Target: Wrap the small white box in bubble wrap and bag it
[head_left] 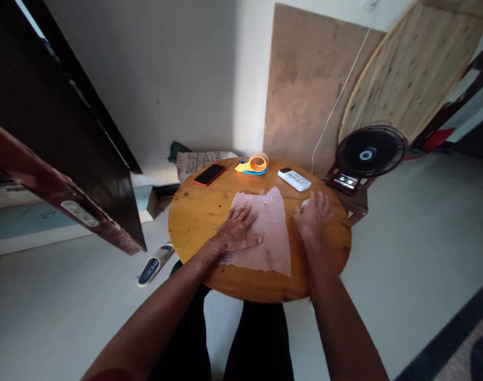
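A sheet of pinkish, translucent bubble wrap (271,233) is spread on the round wooden table (189,217). My left hand (239,230) lies flat on its left half, fingers spread. To the right of the sheet, my right hand (315,217) is over the tabletop with its fingers bent around a small white object (305,203). Only a bit of that object shows beside the fingers, so its kind is hidden.
Toward the table's back are a red-edged phone (210,174), an orange and blue tape dispenser (254,164) and a white remote control (294,179). A black fan (366,154) stands at right on a low stool. A slipper (149,270) lies on the floor; a dark door (66,132) is at left.
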Action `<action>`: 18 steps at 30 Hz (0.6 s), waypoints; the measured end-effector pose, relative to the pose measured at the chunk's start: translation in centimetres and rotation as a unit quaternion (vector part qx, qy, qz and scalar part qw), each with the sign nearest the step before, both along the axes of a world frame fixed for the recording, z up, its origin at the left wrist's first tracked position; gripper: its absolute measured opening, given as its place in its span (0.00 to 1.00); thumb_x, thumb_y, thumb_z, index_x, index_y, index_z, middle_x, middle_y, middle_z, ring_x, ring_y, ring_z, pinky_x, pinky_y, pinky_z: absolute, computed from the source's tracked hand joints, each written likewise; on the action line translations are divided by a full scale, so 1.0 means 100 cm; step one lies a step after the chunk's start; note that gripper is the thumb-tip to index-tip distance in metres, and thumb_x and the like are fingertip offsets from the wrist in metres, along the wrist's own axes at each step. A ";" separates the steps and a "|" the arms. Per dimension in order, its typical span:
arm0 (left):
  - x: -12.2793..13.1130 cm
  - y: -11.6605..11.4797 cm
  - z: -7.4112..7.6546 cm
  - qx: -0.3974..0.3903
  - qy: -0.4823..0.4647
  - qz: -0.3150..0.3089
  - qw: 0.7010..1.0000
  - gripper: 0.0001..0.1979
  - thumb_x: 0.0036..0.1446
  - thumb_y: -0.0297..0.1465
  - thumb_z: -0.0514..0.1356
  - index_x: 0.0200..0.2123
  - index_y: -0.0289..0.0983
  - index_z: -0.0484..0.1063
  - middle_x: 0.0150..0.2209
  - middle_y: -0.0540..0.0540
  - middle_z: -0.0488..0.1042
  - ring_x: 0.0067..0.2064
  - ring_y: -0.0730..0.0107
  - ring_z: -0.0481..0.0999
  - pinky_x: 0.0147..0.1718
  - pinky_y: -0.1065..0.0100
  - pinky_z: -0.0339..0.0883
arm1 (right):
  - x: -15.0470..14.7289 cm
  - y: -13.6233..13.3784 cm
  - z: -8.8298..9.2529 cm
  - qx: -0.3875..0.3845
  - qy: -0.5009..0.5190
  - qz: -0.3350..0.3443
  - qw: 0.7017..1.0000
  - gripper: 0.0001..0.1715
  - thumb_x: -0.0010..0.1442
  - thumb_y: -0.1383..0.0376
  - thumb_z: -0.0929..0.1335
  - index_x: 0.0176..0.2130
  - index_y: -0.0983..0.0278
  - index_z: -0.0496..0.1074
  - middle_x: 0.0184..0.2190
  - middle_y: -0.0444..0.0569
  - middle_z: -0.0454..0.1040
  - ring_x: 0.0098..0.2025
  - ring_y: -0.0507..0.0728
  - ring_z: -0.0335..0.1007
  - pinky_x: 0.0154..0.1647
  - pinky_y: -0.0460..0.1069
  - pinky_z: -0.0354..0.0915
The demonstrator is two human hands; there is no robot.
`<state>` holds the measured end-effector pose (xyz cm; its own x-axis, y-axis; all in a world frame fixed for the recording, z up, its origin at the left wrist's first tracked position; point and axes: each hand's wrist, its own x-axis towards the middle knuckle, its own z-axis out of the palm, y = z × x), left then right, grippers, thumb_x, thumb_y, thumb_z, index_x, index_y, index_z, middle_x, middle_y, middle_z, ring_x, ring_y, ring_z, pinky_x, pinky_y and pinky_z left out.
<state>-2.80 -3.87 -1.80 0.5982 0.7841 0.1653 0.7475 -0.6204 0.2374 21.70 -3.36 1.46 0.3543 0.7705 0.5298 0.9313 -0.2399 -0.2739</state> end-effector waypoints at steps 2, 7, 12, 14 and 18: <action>-0.001 0.001 -0.001 0.002 -0.006 -0.002 1.000 0.44 0.53 0.57 0.53 0.66 0.38 0.51 0.68 0.35 0.46 0.69 0.45 0.44 0.64 0.43 0.39 | 0.009 0.000 0.000 -0.038 0.028 -0.029 0.998 0.31 0.58 0.64 0.60 0.59 0.71 0.61 0.57 0.66 0.64 0.59 0.70 0.58 0.54 0.63 0.54; -0.001 0.001 -0.002 0.000 -0.008 0.000 1.000 0.45 0.53 0.59 0.51 0.66 0.38 0.52 0.68 0.35 0.47 0.69 0.46 0.44 0.64 0.44 0.37 | 0.023 0.008 -0.006 -0.063 0.084 -0.006 0.994 0.25 0.57 0.64 0.62 0.53 0.68 0.66 0.50 0.64 0.69 0.54 0.68 0.64 0.53 0.60 0.58; 0.000 -0.003 0.002 -0.003 -0.012 0.007 1.000 0.46 0.52 0.60 0.51 0.65 0.37 0.52 0.68 0.34 0.47 0.69 0.45 0.45 0.64 0.44 0.38 | 0.013 0.013 0.006 0.118 0.296 0.130 0.939 0.29 0.57 0.60 0.62 0.57 0.66 0.61 0.54 0.59 0.69 0.53 0.61 0.68 0.52 0.57 0.64; 0.000 -0.004 0.004 -0.004 -0.017 0.009 1.000 0.46 0.51 0.60 0.51 0.65 0.38 0.52 0.68 0.34 0.48 0.68 0.45 0.46 0.64 0.44 0.39 | 0.001 0.006 0.023 0.180 0.363 0.237 0.883 0.29 0.58 0.59 0.62 0.58 0.65 0.59 0.55 0.57 0.69 0.53 0.59 0.68 0.51 0.56 0.66; 0.001 -0.005 0.005 -0.002 -0.025 0.005 1.000 0.45 0.51 0.59 0.53 0.64 0.37 0.54 0.67 0.34 0.49 0.68 0.43 0.47 0.64 0.43 0.40 | -0.045 -0.017 0.069 0.103 0.393 0.432 0.805 0.28 0.58 0.60 0.65 0.57 0.59 0.63 0.56 0.51 0.69 0.54 0.59 0.68 0.52 0.55 0.66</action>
